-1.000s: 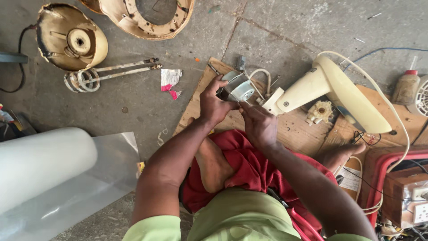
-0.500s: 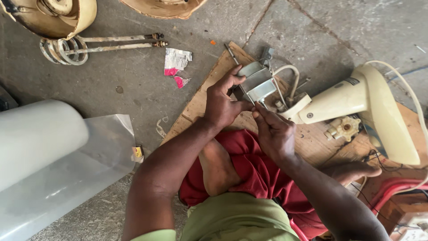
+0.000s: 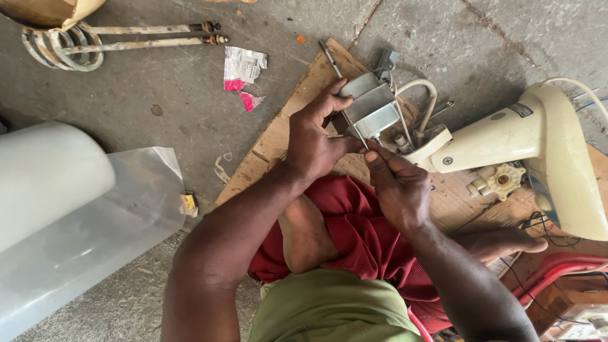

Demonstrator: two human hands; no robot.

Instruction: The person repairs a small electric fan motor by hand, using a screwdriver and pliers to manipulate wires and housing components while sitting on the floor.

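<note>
My left hand (image 3: pixel 316 136) grips a grey metal motor block (image 3: pixel 370 104) from its left side, thumb under it, holding it just above a wooden board (image 3: pixel 278 136). My right hand (image 3: pixel 396 183) pinches a thin screwdriver (image 3: pixel 345 95) whose shaft runs up across the motor block; its tip pokes out at the upper left. White cable loops from the motor to a cream fan housing (image 3: pixel 538 152) lying on the right. My red-clothed legs and bare foot are folded beneath both hands.
A roll of clear plastic sheet (image 3: pixel 69 209) lies at left. A rusty coil heating element (image 3: pixel 95 41) and torn wrapper scraps (image 3: pixel 244 69) lie on the concrete floor. A cream plastic gear part (image 3: pixel 500 180) rests on the board; red tubing and a box sit bottom right.
The camera view has shifted up and nearer, so everything slid down and left in frame. Both hands stay on the motor block; my right hand has moved closer under it.
</note>
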